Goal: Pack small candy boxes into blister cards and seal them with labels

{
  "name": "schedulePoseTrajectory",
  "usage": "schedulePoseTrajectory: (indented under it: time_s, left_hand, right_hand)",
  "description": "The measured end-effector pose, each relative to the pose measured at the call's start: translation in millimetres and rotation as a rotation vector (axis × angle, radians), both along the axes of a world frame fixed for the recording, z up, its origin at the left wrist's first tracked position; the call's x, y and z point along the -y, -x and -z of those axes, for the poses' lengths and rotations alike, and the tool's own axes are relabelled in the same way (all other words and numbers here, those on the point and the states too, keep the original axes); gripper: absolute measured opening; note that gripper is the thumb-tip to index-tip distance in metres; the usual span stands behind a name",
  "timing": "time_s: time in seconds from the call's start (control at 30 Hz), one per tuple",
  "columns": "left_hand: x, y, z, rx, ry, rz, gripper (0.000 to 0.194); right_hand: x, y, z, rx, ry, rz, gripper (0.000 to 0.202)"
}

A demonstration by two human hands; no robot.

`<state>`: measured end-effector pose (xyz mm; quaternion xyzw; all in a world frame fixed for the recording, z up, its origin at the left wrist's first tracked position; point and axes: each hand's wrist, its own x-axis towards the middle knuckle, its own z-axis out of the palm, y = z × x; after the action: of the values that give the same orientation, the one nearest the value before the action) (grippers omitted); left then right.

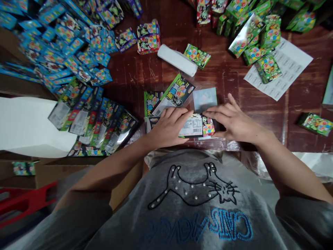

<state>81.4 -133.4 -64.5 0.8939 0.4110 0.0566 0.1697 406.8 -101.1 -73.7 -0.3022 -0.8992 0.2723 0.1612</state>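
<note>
My left hand (170,125) lies over a black printed package with a white label and barcode (191,126), its fingers on the top edge and its thumb side hidden. At the package's right end a small red-and-black candy-style box (208,126) sticks out. My right hand (230,121) grips this small box between fingers above and thumb below. Whether the box sits inside the package or under it is not fully visible. Flat printed pouches (179,91) lie just behind my left hand. A clear plastic sleeve (205,98) lies behind the package.
Blue boxes (70,45) are heaped at the back left, green boxes (270,31) at the back right beside a sticker sheet (293,64). A white roll (177,59) lies mid-table. Filled packs (104,121) overlap at left near a white sheet (28,125).
</note>
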Motion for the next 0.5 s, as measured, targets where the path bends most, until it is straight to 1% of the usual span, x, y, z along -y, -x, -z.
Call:
schedulePoseTrajectory:
  time_s: [0.07, 0.13, 0.2, 0.23, 0.33, 0.43, 0.47, 0.5]
  left_hand:
    - [-1.5, -0.4, -1.1, 0.022, 0.022, -0.023, 0.092]
    - [-2.7, -1.1, -3.6, 0.046, 0.035, -0.056, 0.094]
    - [-3.3, -3.8, -6.2, 0.064, 0.037, -0.082, 0.096]
    - [-3.3, -5.8, -7.3, 0.069, 0.034, -0.092, 0.097]
    - [-2.8, -12.5, -9.6, 0.061, 0.014, -0.09, 0.094]
    - [-3.4, -16.9, -10.9, 0.059, 0.007, -0.038, 0.094]
    - [-4.0, -17.9, -11.4, 0.07, 0.003, -0.036, 0.095]
    - [-4.8, -19.1, -11.9, 0.087, -0.008, -0.05, 0.097]
  right_hand:
    - [-1.0, -10.9, -6.9, 0.002, -0.016, 0.036, 0.073]
    - [-0.4, -20.1, -14.0, 0.02, -0.077, 0.133, 0.075]
    - [2.8, -22.5, -16.9, 0.039, -0.132, 0.213, 0.08]
    - [5.1, -20.9, -16.4, 0.041, -0.132, 0.22, 0.081]
    - [12.3, -11.8, -10.0, -0.005, -0.044, 0.131, 0.082]
    - [17.7, -6.0, -5.8, -0.077, 0.025, 0.048, 0.086]
    - [19.8, -4.6, -6.0, -0.097, 0.037, 0.049, 0.091]
    - [22.3, -2.5, -6.8, -0.108, 0.048, 0.083, 0.095]
